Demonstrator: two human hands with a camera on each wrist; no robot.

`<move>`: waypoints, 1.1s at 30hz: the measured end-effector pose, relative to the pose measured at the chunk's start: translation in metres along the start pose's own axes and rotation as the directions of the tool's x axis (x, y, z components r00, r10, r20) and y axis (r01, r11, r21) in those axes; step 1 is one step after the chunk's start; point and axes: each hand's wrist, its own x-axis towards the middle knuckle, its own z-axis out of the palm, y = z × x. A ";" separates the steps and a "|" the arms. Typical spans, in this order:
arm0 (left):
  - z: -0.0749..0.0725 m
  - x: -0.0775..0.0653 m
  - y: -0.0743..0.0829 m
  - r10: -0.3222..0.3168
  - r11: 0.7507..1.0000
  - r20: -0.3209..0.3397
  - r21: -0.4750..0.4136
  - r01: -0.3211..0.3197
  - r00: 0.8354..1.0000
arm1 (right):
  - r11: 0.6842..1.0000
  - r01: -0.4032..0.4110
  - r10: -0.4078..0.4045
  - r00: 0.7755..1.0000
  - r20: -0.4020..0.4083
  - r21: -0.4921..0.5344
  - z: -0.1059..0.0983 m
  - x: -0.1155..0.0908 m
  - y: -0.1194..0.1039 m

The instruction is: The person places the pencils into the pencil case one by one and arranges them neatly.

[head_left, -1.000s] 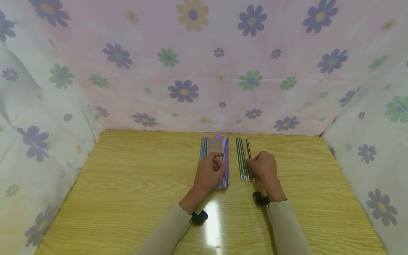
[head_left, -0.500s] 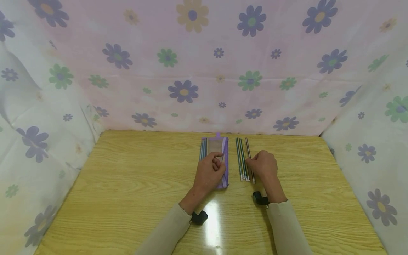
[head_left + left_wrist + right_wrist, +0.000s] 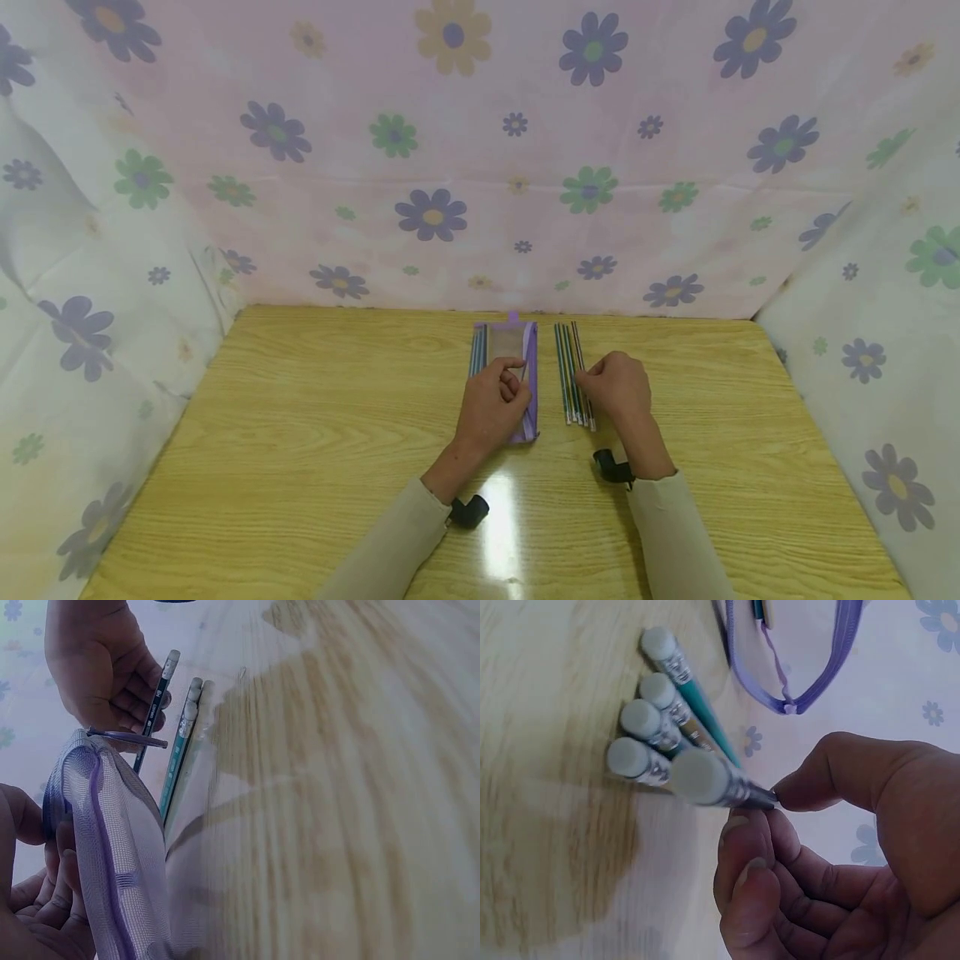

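Observation:
A purple-edged mesh pencil case (image 3: 506, 340) lies on the table with several pencils (image 3: 477, 350) showing through its left side. My left hand (image 3: 491, 408) is over the case, and in the left wrist view its thumb and fingers pinch the case's raised zip edge (image 3: 96, 795). To the right, my right hand (image 3: 621, 387) pinches a dark pencil (image 3: 705, 776) between thumb and fingertips, its white eraser end facing the right wrist camera. Alongside it several green and yellowish pencils (image 3: 564, 358) lie in a row, erasers toward me.
The wood-grain table (image 3: 300, 433) reaches back to a flowered cloth (image 3: 487, 150), which also hangs at both sides. A purple loop (image 3: 513, 317) sticks out from the case's far end. Each wrist carries a small black camera (image 3: 613, 467).
My right hand has shifted slightly left with the dark pencil, bringing it close against the row of pencils. My left hand and the pencil case have stayed in place.

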 end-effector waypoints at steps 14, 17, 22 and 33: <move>0.001 0.000 -0.001 -0.015 1.000 0.000 0.009 0.015 1.000 | 1.000 0.019 -0.020 0.999 0.039 0.019 0.001 -0.003 -0.009; 0.001 0.000 -0.002 -0.014 1.000 0.004 0.007 0.014 1.000 | 0.999 0.036 -0.037 0.998 0.043 0.030 0.001 -0.003 -0.010; 0.001 0.001 -0.002 -0.014 1.000 0.007 0.005 0.014 1.000 | 0.995 0.068 -0.073 0.996 0.058 0.071 0.003 -0.004 -0.010; 0.001 0.000 -0.001 -0.022 1.000 0.011 0.003 0.022 1.000 | 0.988 0.088 -0.098 0.993 0.073 0.126 0.010 -0.004 -0.014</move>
